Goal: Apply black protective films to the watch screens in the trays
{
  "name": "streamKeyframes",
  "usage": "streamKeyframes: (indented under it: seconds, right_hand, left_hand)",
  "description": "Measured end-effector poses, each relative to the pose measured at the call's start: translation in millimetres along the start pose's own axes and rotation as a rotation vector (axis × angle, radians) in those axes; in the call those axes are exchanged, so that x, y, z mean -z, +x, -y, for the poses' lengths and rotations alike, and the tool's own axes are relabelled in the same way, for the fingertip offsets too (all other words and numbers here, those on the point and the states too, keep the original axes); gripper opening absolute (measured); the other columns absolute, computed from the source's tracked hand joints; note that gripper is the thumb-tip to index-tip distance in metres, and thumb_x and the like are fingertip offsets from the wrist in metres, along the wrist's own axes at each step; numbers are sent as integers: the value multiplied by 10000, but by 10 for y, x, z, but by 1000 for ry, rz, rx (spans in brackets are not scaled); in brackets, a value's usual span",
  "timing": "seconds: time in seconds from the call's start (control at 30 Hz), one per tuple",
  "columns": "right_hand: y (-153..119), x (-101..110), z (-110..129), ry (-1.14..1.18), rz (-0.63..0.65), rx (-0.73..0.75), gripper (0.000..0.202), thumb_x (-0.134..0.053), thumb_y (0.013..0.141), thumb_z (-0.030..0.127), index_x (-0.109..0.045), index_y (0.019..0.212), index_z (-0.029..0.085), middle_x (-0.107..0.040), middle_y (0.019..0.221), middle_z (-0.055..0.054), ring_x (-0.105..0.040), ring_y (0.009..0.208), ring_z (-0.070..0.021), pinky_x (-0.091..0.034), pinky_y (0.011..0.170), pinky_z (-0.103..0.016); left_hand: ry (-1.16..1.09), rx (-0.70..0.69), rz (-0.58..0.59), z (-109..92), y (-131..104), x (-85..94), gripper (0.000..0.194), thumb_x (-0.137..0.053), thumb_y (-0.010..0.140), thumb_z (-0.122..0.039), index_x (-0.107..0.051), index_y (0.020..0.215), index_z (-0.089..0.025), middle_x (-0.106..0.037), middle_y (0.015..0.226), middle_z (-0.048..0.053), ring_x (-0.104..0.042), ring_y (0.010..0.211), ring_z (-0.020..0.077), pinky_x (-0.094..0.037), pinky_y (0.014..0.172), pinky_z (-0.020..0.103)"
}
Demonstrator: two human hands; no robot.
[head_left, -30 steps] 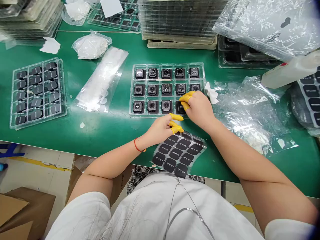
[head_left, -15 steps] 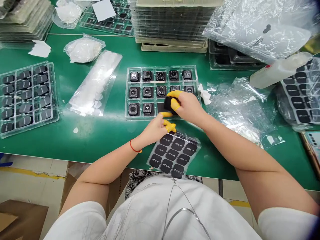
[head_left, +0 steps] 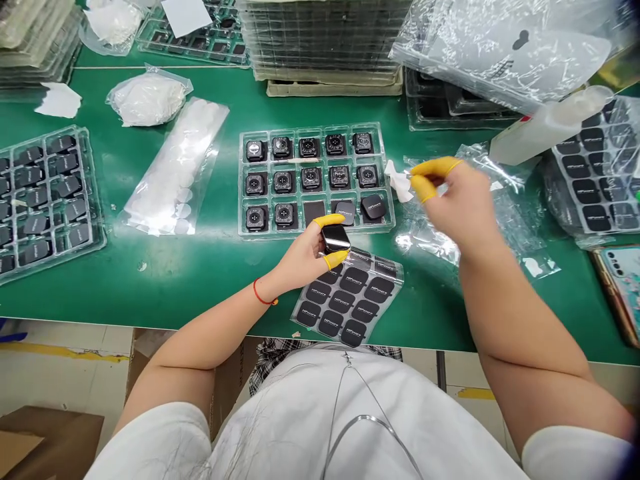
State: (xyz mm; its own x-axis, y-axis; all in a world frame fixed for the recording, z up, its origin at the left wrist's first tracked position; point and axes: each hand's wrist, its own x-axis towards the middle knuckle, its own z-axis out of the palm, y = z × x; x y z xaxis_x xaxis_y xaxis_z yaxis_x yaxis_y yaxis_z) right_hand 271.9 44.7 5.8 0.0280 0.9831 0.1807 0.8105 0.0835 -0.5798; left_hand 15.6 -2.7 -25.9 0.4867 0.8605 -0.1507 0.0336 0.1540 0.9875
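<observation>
My left hand [head_left: 310,250] grips a smartwatch body [head_left: 335,239] by its edges, its glossy black screen facing up, just in front of the clear tray [head_left: 243,227]. Yellow finger cots cover fingertips on both hands. My right hand [head_left: 453,197] is off the tray's right side, thumb and forefinger pinched at a crumpled white wipe [head_left: 397,181]. Most watches in the tray lie back up; two at the front right carry black printed film [head_left: 373,207]. One front-row pocket [head_left: 314,215] shows its dark bottom. Below my left hand lies a sheet of black stickers [head_left: 343,301].
At left are another filled tray [head_left: 37,197] and a bag of round clear films [head_left: 177,160]. Stacked trays [head_left: 325,47] stand behind. To the right are crumpled plastic [head_left: 520,233], a white bottle [head_left: 550,123], bagged stickers [head_left: 595,173] and a phone [head_left: 620,280].
My right hand has left the watch and moved right to the white wipe. The watch is now in my left hand, screen up. The view has shifted slightly.
</observation>
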Motion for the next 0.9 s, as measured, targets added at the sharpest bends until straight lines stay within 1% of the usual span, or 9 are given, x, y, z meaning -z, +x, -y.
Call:
streamKeyframes:
  seconds: [0.03, 0.1, 0.2, 0.3, 0.43, 0.57, 0.63, 0.8, 0.9]
  right_hand:
    - [103, 40, -171, -43, -1, -100, 168, -594, 804, 167, -657, 961, 173, -611, 783, -104, -537, 721, -230, -400, 737, -432]
    - [263, 46, -432, -174, 4, -234, 192, -652, 714, 86, -642, 896, 143, -541, 729, -99, -530, 778, -269, -374, 789, -484]
    - [378, -105, -531, -183, 3, -102, 185, -635, 754, 121, -655, 938, 134, -558, 908, -154, -517, 956, -318, -343, 884, -510]
    - [384, -260, -379, -80, 83, -12, 186, -568, 825, 183, -660, 974, 119, -588, 964, -173, -535, 881, -268, -381, 833, -476]
    - [138, -235, 1, -8, 119, -13, 123, -564, 843, 204, -667, 889, 156, -630, 872, -134, -555, 795, -238, -416, 758, -439]
    - [-320, -254, 455, 134, 210, 517, 125, -581, 890, 283, -680, 829, 237, -681, 928, -61, -587, 859, -211, -436, 814, -408]
    - [-454, -344, 586, 102, 225, 691, 177, -543, 917, 289, -705, 849, 269, -683, 957, -45, -574, 899, -209, -417, 851, -411]
    - [-483, -451, 614, 4, 113, 621, 260, -493, 951, 326, -737, 863, 300, -655, 872, -43, -535, 837, -194, -373, 800, -391]
    - [-522, -432, 611, 14, 155, 684, 260, -495, 943, 300, -736, 844, 305, -668, 846, -26, -548, 824, -188, -379, 776, -369]
  left_hand:
    - [-10, 27, 16, -32, 0, 18, 554, -696, 821, -312, -436, 1306, -250, -579, 1146, 76, -634, 976, 175, -561, 879, 344]
    - [-30, 52, 46, -94, -4, 44, 569, -717, 799, -298, -437, 1291, -244, -578, 1089, 63, -634, 953, 175, -567, 857, 345]
    - [-18, 55, 78, -132, -13, 51, 556, -732, 779, -272, -440, 1251, -239, -566, 1060, 51, -630, 902, 162, -571, 810, 330]
    - [1, 22, 77, -89, -19, 42, 539, -713, 799, -266, -403, 1240, -257, -545, 1052, 43, -625, 866, 147, -569, 760, 309]
    - [27, -3, 43, -18, -13, 52, 545, -686, 826, -281, -359, 1262, -282, -538, 1027, 37, -616, 833, 145, -563, 726, 304]
    - [108, -58, 87, -30, -3, 72, 549, -672, 821, -259, -368, 1278, -263, -579, 1101, 54, -627, 878, 159, -547, 742, 297]
    - [237, -119, 103, -45, -3, 70, 510, -693, 798, -255, -426, 1232, -238, -592, 1162, 63, -625, 938, 179, -533, 779, 303]
    - [178, -114, 68, -46, -15, 46, 525, -721, 796, -311, -450, 1238, -225, -610, 1159, 63, -631, 900, 165, -539, 739, 278]
    - [235, -166, 54, -46, -26, 33, 525, -710, 792, -247, -460, 1253, -231, -606, 1215, 69, -636, 937, 169, -542, 792, 290]
